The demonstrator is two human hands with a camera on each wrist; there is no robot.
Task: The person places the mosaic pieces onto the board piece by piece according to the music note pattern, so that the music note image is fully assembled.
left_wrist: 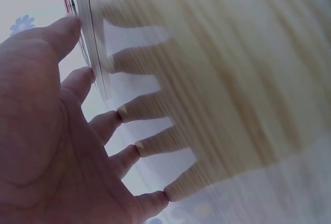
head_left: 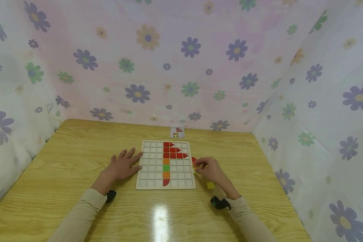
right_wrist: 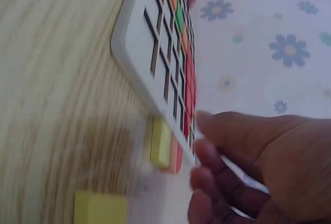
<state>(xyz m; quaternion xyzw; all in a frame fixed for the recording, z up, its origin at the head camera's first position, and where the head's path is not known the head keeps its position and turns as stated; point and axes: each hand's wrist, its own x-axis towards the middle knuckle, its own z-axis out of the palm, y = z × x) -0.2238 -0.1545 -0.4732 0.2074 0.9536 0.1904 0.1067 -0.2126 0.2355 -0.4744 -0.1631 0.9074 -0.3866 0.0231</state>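
A wooden grid board (head_left: 138, 174) lies on the table, bearing red squares and triangles in its top three rows (head_left: 173, 156). Below these, one column holds an orange square (head_left: 166, 161), a green square (head_left: 166, 168), another orange square (head_left: 166, 175) and a red quarter-round piece (head_left: 166, 182). My left hand (head_left: 122, 166) rests with spread fingers, thumb and forefinger at the board's left edge. At the opposite edge, my right hand (head_left: 211, 169) has bent fingers close over a red piece (head_left: 194, 159); a yellow block (right_wrist: 161, 144) is beside them. No piece shows between its fingertips.
A small printed card (head_left: 177, 132) with a coloured pattern on a grid lies behind the board. One yellow square (head_left: 210, 185) is on the table below my right hand. A flowered cloth (head_left: 175, 67) hangs at the back and both sides.
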